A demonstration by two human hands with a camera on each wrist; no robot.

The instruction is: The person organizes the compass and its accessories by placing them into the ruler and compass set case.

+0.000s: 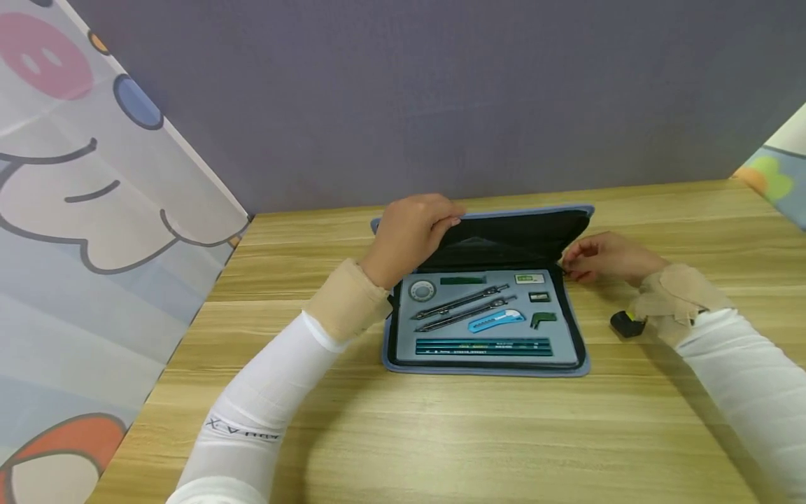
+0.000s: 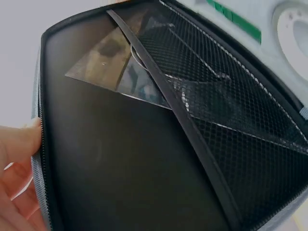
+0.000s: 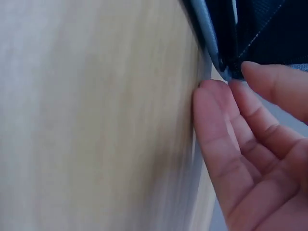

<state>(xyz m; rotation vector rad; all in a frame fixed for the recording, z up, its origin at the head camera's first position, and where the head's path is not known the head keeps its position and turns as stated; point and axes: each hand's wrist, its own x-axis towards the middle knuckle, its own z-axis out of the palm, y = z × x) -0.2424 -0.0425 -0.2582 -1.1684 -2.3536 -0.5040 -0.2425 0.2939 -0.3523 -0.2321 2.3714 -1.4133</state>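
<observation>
A blue-edged zip case [image 1: 487,370] lies on the table with its lid [image 1: 522,215] partly raised. My left hand [image 1: 409,234] grips the lid's top edge, thumb on the inner side in the left wrist view. My right hand [image 1: 607,257] has its thumb and fingertips at the case's right hinge corner [image 3: 226,72], seemingly pinching it; any zip pull there is hidden. In the grey tray sit two compasses [image 1: 460,302], a blue utility knife [image 1: 496,320], green pencils [image 1: 483,347], a sharpener [image 1: 539,297], an eraser [image 1: 529,278] and a round white piece [image 1: 422,290].
Inside the lid, a black mesh pocket [image 2: 216,101] holds a clear set square [image 2: 98,65]. A small black object [image 1: 627,324] is by the right wrist. Behind the wooden table [image 1: 478,434] stands a grey panel [image 1: 441,98]; a cartoon-printed sheet [image 1: 126,203] flanks the left.
</observation>
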